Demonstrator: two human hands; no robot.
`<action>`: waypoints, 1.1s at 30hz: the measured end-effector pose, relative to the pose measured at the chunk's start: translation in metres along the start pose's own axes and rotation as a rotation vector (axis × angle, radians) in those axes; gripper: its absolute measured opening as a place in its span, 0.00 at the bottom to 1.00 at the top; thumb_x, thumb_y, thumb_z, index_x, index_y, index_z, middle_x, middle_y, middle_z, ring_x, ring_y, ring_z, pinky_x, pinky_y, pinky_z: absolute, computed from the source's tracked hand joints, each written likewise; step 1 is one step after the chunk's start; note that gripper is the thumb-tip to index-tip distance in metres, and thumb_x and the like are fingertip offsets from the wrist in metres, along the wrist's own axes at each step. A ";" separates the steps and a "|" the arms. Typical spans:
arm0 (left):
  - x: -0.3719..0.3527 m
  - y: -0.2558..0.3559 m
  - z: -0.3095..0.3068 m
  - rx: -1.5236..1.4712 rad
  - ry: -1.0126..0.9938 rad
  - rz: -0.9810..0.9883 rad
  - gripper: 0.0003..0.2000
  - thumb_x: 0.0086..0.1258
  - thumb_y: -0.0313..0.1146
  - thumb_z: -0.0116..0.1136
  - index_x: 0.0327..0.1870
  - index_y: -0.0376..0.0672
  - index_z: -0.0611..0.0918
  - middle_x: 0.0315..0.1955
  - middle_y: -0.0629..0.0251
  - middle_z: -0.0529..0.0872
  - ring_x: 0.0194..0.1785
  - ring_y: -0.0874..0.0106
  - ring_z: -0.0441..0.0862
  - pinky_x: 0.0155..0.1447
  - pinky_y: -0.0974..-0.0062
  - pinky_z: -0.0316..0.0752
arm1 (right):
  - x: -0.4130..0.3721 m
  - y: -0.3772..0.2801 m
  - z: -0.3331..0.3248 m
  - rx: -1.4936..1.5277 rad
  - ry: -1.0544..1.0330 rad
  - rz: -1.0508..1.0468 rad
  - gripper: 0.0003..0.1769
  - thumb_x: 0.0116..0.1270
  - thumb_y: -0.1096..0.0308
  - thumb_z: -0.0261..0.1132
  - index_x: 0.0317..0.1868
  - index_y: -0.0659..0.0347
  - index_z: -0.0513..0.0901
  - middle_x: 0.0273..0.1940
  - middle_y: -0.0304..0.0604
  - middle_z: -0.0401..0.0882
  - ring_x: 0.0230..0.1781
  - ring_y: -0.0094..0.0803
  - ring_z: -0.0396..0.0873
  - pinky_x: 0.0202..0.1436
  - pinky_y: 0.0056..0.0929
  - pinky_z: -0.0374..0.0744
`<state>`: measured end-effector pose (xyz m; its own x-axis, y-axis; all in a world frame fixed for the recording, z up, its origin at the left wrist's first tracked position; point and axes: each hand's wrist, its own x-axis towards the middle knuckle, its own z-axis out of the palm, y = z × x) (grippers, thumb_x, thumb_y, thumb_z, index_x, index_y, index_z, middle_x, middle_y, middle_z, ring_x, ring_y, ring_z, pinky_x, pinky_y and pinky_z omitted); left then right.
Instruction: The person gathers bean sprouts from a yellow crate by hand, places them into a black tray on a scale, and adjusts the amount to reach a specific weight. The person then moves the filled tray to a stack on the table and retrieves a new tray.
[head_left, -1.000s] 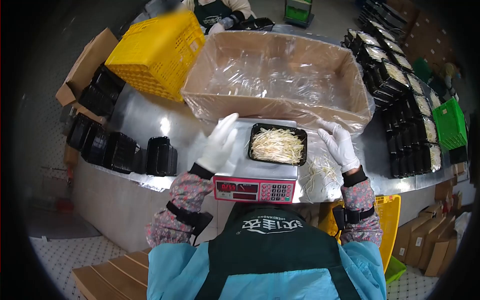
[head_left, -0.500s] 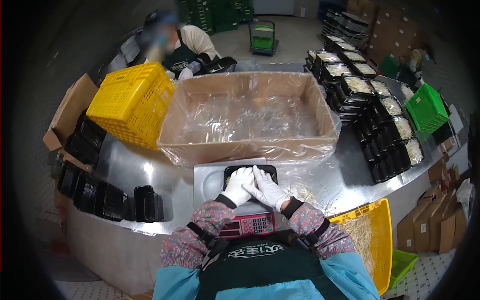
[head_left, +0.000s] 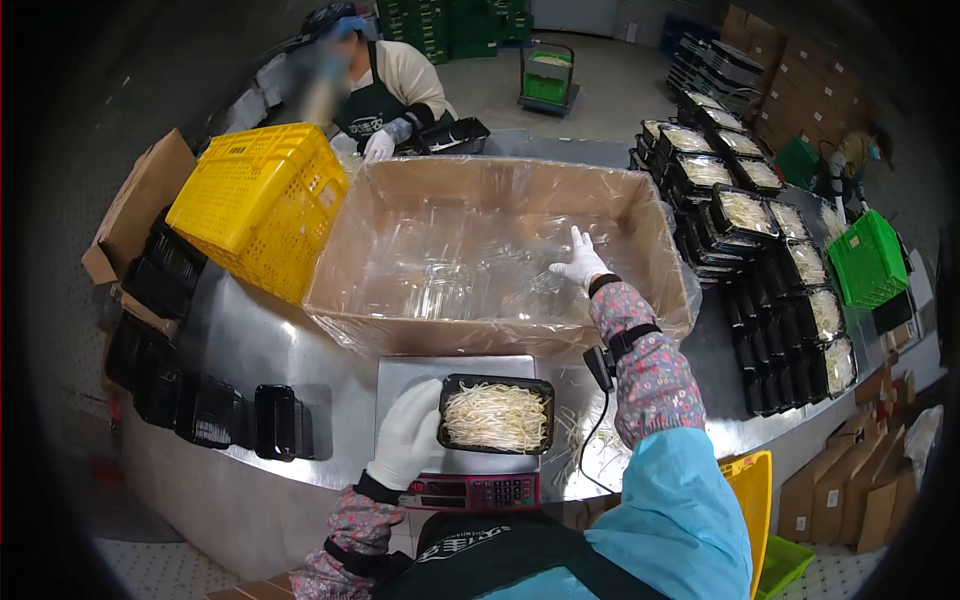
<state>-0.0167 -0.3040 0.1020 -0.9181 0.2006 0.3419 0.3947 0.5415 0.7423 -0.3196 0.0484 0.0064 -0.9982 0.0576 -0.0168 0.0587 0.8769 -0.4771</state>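
Observation:
A black tray of bean sprouts [head_left: 497,415] rests on the metal plate of a scale [head_left: 400,372] with a red keypad panel. My left hand [head_left: 408,436], in a white glove, lies against the tray's left edge with its fingers extended. Over the large plastic-lined cardboard box [head_left: 500,338], my right hand [head_left: 582,262] reaches in with its gloved fingers spread and nothing in them. Clear plastic lids [head_left: 430,285] lie inside the box.
Left of the box leans a yellow crate [head_left: 255,210]; empty black trays [head_left: 283,422] line the left edge. Stacked filled trays [head_left: 745,212] and a green crate [head_left: 868,260] stand right. A co-worker [head_left: 400,90] is across the table. Loose sprouts lie beside the scale.
Both hands have come off the top of the tray, uncovering the sprouts. My right hand has moved up and right over the box; my left has shifted to the tray's left side.

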 end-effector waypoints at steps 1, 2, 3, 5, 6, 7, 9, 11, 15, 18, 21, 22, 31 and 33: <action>-0.011 -0.007 -0.007 0.057 0.028 -0.052 0.18 0.73 0.26 0.57 0.62 0.35 0.80 0.60 0.49 0.83 0.64 0.53 0.79 0.70 0.63 0.71 | 0.000 -0.003 0.005 -0.065 -0.057 0.010 0.51 0.58 0.52 0.78 0.78 0.54 0.63 0.74 0.58 0.66 0.75 0.49 0.65 0.75 0.40 0.70; -0.020 -0.012 -0.014 0.062 0.038 -0.105 0.18 0.73 0.26 0.57 0.63 0.35 0.80 0.60 0.49 0.83 0.64 0.54 0.79 0.70 0.63 0.71 | 0.000 -0.006 0.011 -0.129 -0.114 0.020 0.51 0.57 0.53 0.78 0.78 0.51 0.64 0.74 0.57 0.68 0.75 0.49 0.67 0.75 0.39 0.70; -0.028 -0.015 -0.021 0.064 0.047 -0.160 0.18 0.74 0.26 0.57 0.64 0.35 0.80 0.60 0.49 0.83 0.65 0.55 0.79 0.69 0.64 0.72 | 0.005 -0.003 0.016 -0.190 -0.198 -0.065 0.46 0.56 0.54 0.78 0.74 0.50 0.69 0.71 0.56 0.72 0.72 0.48 0.70 0.73 0.39 0.72; -0.042 -0.025 -0.028 0.052 0.057 -0.231 0.18 0.74 0.26 0.57 0.64 0.35 0.80 0.60 0.49 0.83 0.65 0.56 0.79 0.70 0.65 0.71 | 0.015 0.017 0.025 -0.317 -0.376 -0.225 0.38 0.54 0.57 0.78 0.68 0.48 0.79 0.65 0.53 0.79 0.67 0.46 0.76 0.69 0.39 0.75; -0.048 -0.029 -0.028 0.041 0.058 -0.261 0.18 0.74 0.26 0.57 0.64 0.35 0.80 0.60 0.49 0.82 0.65 0.56 0.79 0.70 0.65 0.71 | 0.011 0.012 0.020 -0.259 -0.420 -0.162 0.21 0.53 0.60 0.76 0.50 0.51 0.90 0.53 0.50 0.87 0.57 0.45 0.84 0.62 0.41 0.80; -0.051 -0.030 -0.028 0.009 0.060 -0.278 0.19 0.74 0.27 0.57 0.64 0.34 0.79 0.61 0.49 0.82 0.65 0.56 0.79 0.70 0.65 0.71 | 0.004 0.012 0.020 -0.234 -0.318 -0.211 0.12 0.54 0.60 0.75 0.40 0.53 0.91 0.47 0.51 0.88 0.52 0.45 0.85 0.58 0.42 0.81; -0.054 -0.033 -0.026 -0.052 0.072 -0.300 0.19 0.74 0.27 0.58 0.64 0.34 0.79 0.61 0.49 0.81 0.66 0.56 0.78 0.70 0.66 0.70 | -0.017 0.007 -0.006 -0.137 -0.298 -0.264 0.13 0.58 0.58 0.74 0.41 0.54 0.90 0.46 0.51 0.88 0.53 0.46 0.85 0.59 0.42 0.81; -0.050 -0.034 -0.016 -0.031 0.048 -0.271 0.20 0.72 0.27 0.59 0.65 0.34 0.78 0.62 0.48 0.81 0.66 0.56 0.78 0.71 0.65 0.70 | -0.023 0.011 -0.022 -0.120 -0.301 -0.179 0.19 0.59 0.55 0.74 0.47 0.55 0.89 0.50 0.52 0.87 0.56 0.47 0.83 0.61 0.41 0.79; -0.021 -0.016 0.016 0.013 -0.079 0.039 0.26 0.68 0.30 0.65 0.67 0.34 0.76 0.64 0.48 0.79 0.69 0.53 0.75 0.72 0.61 0.69 | -0.032 0.035 -0.037 -0.100 -0.166 -0.146 0.34 0.59 0.50 0.74 0.63 0.57 0.81 0.60 0.54 0.82 0.64 0.50 0.78 0.68 0.41 0.75; 0.004 0.007 0.036 0.164 -0.267 0.195 0.35 0.58 0.36 0.73 0.66 0.32 0.75 0.66 0.45 0.77 0.71 0.44 0.70 0.75 0.54 0.64 | -0.030 0.035 -0.044 -0.131 -0.206 -0.145 0.42 0.59 0.50 0.75 0.71 0.59 0.73 0.66 0.56 0.77 0.69 0.50 0.74 0.72 0.41 0.72; 0.008 0.020 0.042 0.190 -0.294 0.261 0.38 0.55 0.40 0.75 0.66 0.31 0.75 0.67 0.44 0.75 0.71 0.41 0.68 0.76 0.48 0.61 | -0.018 0.020 -0.040 -0.178 -0.254 -0.168 0.48 0.57 0.51 0.76 0.75 0.63 0.68 0.71 0.58 0.71 0.73 0.49 0.69 0.76 0.38 0.68; 0.008 0.024 0.037 0.202 -0.307 0.219 0.38 0.55 0.38 0.75 0.67 0.32 0.74 0.67 0.45 0.75 0.72 0.44 0.68 0.76 0.52 0.62 | -0.015 0.010 -0.038 -0.169 -0.297 -0.165 0.53 0.57 0.51 0.76 0.77 0.62 0.63 0.75 0.57 0.65 0.76 0.48 0.65 0.78 0.38 0.65; -0.065 -0.007 -0.026 0.175 0.054 -0.199 0.29 0.63 0.27 0.68 0.67 0.34 0.76 0.66 0.48 0.78 0.71 0.54 0.73 0.74 0.61 0.67 | -0.003 -0.021 0.022 -0.378 -0.463 -0.360 0.24 0.54 0.51 0.76 0.50 0.51 0.90 0.49 0.49 0.88 0.53 0.46 0.85 0.58 0.42 0.81; -0.082 -0.023 -0.033 0.120 0.097 -0.282 0.28 0.65 0.25 0.66 0.68 0.34 0.76 0.66 0.49 0.77 0.71 0.55 0.73 0.75 0.63 0.67 | -0.005 -0.015 0.005 -0.267 -0.437 -0.337 0.20 0.58 0.56 0.74 0.50 0.52 0.89 0.51 0.52 0.87 0.55 0.47 0.84 0.60 0.43 0.81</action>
<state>0.0509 -0.3596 0.0762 -0.9808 -0.0467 0.1895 0.1124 0.6584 0.7443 -0.3154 0.0327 0.0094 -0.8720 -0.3949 -0.2892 -0.3164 0.9055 -0.2827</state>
